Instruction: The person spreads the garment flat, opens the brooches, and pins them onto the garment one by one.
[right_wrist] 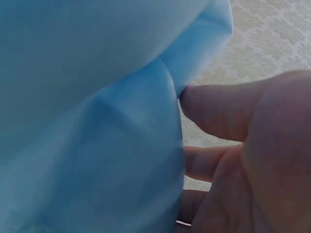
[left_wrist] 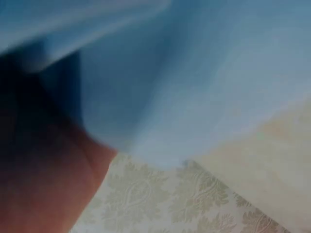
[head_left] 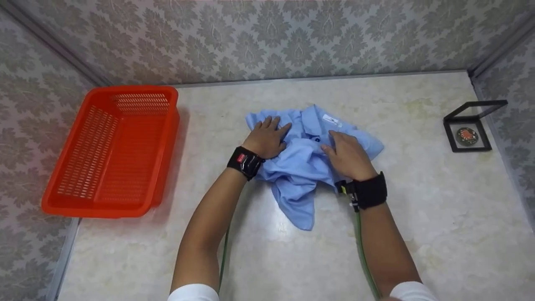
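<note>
A crumpled light blue shirt [head_left: 305,163] lies on the table, its collar [head_left: 311,121] toward the far side and a white label [head_left: 331,120] beside it. On the shirt's left part rests my left hand [head_left: 265,140], fingers spread. My right hand [head_left: 349,154] touches the right part, below the label, with its fingers extended. Blue cloth [right_wrist: 121,145] fills much of the right wrist view; the thumb [right_wrist: 218,109] meets its edge and the other fingertips go out of sight behind it. In the left wrist view, cloth [left_wrist: 184,82] hides the left fingers.
An orange-red plastic basket [head_left: 125,163] stands on the left of the table [head_left: 418,234]. At the right is a black-framed display case [head_left: 468,136] with its lid raised and a round item inside. Patterned walls enclose the back and sides. Green cables run along both forearms.
</note>
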### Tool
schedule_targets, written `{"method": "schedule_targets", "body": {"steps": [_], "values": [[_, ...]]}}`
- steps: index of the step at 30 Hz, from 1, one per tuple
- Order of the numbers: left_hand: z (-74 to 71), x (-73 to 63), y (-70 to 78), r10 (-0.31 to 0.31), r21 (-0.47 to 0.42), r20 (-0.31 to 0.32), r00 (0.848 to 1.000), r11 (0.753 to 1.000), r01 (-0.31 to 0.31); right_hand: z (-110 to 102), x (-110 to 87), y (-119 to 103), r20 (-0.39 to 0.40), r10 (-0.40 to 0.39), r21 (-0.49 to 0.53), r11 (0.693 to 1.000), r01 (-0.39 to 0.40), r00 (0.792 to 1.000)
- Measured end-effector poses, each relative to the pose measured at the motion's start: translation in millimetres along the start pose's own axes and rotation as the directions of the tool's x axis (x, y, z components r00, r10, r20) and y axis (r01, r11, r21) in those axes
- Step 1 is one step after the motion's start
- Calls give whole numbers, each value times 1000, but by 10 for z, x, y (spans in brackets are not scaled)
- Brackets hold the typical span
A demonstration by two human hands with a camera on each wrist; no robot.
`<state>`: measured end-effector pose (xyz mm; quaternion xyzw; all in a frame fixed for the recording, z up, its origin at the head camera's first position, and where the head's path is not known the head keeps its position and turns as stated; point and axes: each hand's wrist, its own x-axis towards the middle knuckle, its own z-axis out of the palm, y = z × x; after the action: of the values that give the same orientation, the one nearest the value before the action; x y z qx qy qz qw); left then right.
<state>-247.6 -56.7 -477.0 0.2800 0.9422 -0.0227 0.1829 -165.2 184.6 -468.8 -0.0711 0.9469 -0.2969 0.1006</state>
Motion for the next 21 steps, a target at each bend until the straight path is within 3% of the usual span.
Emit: {"method": "schedule_targets", "body": {"steps": [9, 21], "values": [[120, -42, 54, -87, -86, -91, 992, 993, 80, 93, 87, 93, 7, -14, -5, 1000, 14, 1000], [169, -83, 209, -194, -84, -57, 979, 978, 189, 197, 205, 278, 47, -30, -48, 998, 32, 998]]}}
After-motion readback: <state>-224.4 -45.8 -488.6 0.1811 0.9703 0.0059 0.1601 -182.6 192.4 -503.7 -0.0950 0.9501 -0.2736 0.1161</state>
